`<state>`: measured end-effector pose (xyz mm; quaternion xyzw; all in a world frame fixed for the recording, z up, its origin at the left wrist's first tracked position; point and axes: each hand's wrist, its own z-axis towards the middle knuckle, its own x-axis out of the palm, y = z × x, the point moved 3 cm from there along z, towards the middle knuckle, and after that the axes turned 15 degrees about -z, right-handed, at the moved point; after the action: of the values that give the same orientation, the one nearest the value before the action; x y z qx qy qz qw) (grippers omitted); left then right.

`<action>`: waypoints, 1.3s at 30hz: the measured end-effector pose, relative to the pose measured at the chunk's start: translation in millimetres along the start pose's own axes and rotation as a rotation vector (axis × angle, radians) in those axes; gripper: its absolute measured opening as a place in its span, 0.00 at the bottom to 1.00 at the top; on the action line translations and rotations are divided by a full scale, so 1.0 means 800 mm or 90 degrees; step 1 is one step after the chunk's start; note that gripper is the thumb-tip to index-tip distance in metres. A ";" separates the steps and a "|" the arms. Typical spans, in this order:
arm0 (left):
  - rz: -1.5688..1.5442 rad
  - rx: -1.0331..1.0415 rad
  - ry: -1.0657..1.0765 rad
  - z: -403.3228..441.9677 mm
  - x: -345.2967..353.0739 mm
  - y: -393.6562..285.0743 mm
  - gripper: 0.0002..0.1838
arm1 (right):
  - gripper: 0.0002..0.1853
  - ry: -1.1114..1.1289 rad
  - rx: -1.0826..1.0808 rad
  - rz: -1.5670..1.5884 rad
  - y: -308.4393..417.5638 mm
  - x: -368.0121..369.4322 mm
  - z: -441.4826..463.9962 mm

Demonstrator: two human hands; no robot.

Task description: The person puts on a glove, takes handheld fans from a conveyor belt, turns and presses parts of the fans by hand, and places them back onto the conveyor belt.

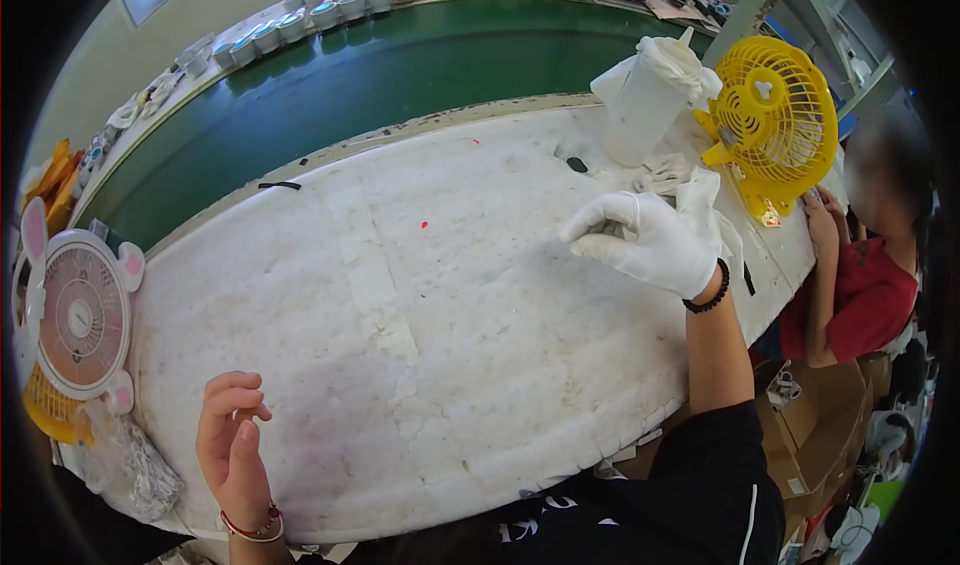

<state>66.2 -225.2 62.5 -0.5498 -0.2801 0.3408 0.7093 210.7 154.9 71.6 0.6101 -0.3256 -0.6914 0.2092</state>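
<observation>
My left hand [236, 445] is bare and raised over the near left of the table. Its fingers are loosely bent and apart, with nothing in them. A white glove [668, 250] covers my right hand [640, 240], held above the right side of the table. The fingers there curl round to the thumb, and whatever may be between them is hidden. Just beyond it lie crumpled white gloves or cloth [695, 195]. Behind these stands a translucent white container [640, 110] with a white bag or cloth over its top.
A yellow fan [775, 115] stands at the right table edge, near a person in a red shirt [875, 295]. A white and pink rabbit-eared fan [82, 310] is at left. Past the white table [330, 285] runs a green conveyor belt [450, 65], with several white cups [290, 27] behind.
</observation>
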 end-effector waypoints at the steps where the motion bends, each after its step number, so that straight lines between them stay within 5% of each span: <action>1: -0.005 -0.003 0.011 0.000 0.002 0.000 0.12 | 0.08 0.014 0.013 -0.033 0.003 -0.002 -0.001; 10: 0.005 -0.014 -0.017 0.002 0.008 0.003 0.13 | 0.06 -0.155 -0.043 -0.212 -0.036 0.004 0.011; 16: 0.023 -0.020 -0.023 0.003 0.006 0.006 0.12 | 0.12 0.125 0.142 -0.360 -0.016 -0.016 -0.007; 31: 0.038 -0.053 -0.005 0.009 0.013 0.016 0.10 | 0.08 0.101 0.039 -0.425 -0.021 0.001 -0.008; 34: 0.039 -0.042 0.005 0.007 0.012 0.015 0.10 | 0.08 0.080 0.042 -0.337 -0.024 -0.005 -0.007; 37: 0.034 -0.028 0.008 0.008 0.011 0.010 0.10 | 0.08 0.204 -0.009 -0.211 -0.019 -0.004 -0.001; 39: 0.023 -0.028 -0.012 0.008 0.011 0.008 0.10 | 0.09 0.032 -0.108 -0.452 -0.003 -0.012 0.029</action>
<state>65.2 -213.3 58.0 -0.5671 -0.2841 0.3522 0.6882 189.6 168.0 77.6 0.6824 -0.0296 -0.7303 0.0143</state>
